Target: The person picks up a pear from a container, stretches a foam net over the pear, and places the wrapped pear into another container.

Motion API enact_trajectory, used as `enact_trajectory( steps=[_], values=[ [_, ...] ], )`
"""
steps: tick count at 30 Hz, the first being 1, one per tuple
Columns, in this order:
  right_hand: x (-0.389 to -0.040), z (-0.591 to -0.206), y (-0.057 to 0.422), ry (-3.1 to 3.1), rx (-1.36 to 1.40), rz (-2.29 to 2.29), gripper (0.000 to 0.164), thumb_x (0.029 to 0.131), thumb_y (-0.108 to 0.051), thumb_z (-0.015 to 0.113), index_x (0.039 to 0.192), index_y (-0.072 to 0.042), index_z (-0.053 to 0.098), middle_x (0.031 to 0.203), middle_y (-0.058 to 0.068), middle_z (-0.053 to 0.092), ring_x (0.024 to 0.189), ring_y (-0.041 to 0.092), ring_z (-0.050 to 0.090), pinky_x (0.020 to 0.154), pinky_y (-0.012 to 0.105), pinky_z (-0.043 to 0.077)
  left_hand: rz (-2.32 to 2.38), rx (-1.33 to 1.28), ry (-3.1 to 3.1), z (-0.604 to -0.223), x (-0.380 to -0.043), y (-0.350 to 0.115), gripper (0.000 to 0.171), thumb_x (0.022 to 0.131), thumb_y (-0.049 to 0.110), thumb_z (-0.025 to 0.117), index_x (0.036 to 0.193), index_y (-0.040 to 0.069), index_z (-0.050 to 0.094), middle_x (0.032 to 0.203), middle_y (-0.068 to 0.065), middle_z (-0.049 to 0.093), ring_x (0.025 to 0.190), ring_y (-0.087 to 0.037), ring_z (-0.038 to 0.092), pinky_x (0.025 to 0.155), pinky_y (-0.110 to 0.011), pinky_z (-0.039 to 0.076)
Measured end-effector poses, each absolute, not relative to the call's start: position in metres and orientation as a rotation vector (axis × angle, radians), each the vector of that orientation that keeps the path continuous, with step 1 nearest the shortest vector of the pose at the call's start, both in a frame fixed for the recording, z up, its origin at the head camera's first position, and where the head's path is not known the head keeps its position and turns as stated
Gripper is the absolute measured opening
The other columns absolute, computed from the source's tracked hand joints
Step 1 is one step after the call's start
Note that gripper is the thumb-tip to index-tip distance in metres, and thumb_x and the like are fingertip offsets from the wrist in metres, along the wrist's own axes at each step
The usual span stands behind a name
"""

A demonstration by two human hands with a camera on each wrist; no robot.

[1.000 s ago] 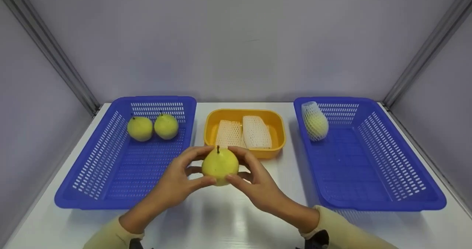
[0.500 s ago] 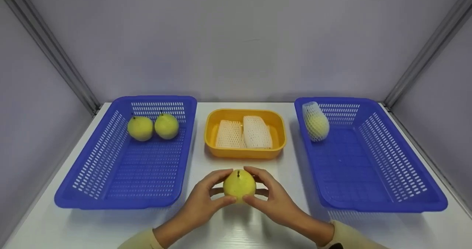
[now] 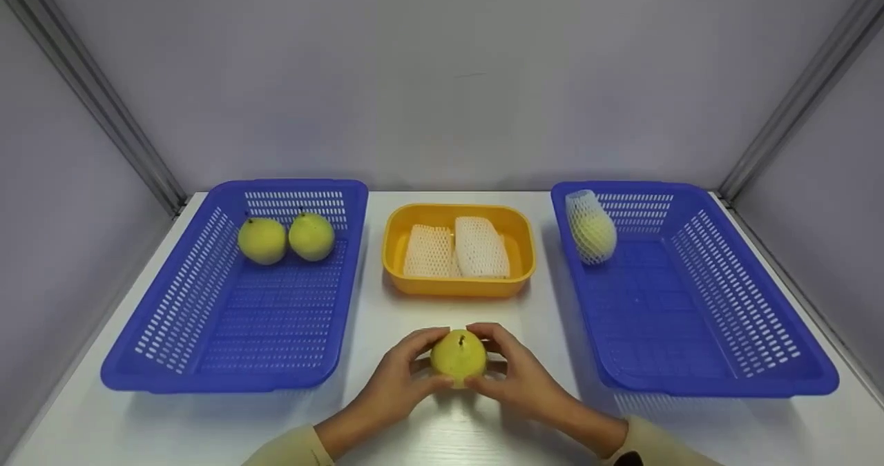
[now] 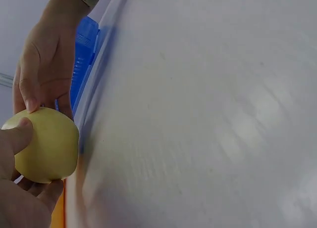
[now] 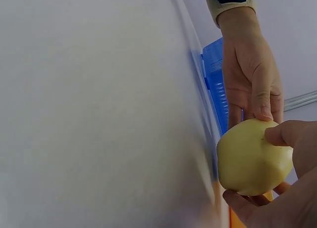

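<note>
Plainly, the held pear [image 3: 458, 357] is yellow, dark-stemmed.

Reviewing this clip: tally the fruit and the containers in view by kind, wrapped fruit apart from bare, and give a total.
Bare pears: 3
Net-wrapped pear: 1
Blue slotted baskets: 2
Yellow-orange tub: 1
Total: 7

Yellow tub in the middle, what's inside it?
Inside the yellow tub are white mesh sleeves, two showing clearly side by side. They cover part of its floor, so whether anything else lies underneath can't be seen.
</note>
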State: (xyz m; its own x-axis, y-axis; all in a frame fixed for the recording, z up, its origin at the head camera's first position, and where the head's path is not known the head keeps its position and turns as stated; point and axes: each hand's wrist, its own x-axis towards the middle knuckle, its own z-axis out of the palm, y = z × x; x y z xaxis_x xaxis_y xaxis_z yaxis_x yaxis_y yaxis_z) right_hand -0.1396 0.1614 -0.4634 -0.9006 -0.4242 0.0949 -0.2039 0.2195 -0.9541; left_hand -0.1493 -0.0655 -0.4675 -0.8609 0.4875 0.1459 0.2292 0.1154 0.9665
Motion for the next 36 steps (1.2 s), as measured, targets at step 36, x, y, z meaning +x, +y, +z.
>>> enact_trajectory(
  steps=[36],
  values=[
    [-0.179,-0.467,0.165,2.097,0.277,-2.297,0.027,0.110,-0.019,0.042,0.111,0.003,0.057,0.098,0.010,0.066,0.083,0.018,0.066,0.064,0.031,0.058,1.726,0.735,2.290,-0.470,-0.161,-0.059,0.064,0.092,0.002,0.072,0.148,-0.005,0.042,0.150,-0.021,0.044,0.142,-0.039,0.040,0.109,-0.035,0.046]
  ],
)
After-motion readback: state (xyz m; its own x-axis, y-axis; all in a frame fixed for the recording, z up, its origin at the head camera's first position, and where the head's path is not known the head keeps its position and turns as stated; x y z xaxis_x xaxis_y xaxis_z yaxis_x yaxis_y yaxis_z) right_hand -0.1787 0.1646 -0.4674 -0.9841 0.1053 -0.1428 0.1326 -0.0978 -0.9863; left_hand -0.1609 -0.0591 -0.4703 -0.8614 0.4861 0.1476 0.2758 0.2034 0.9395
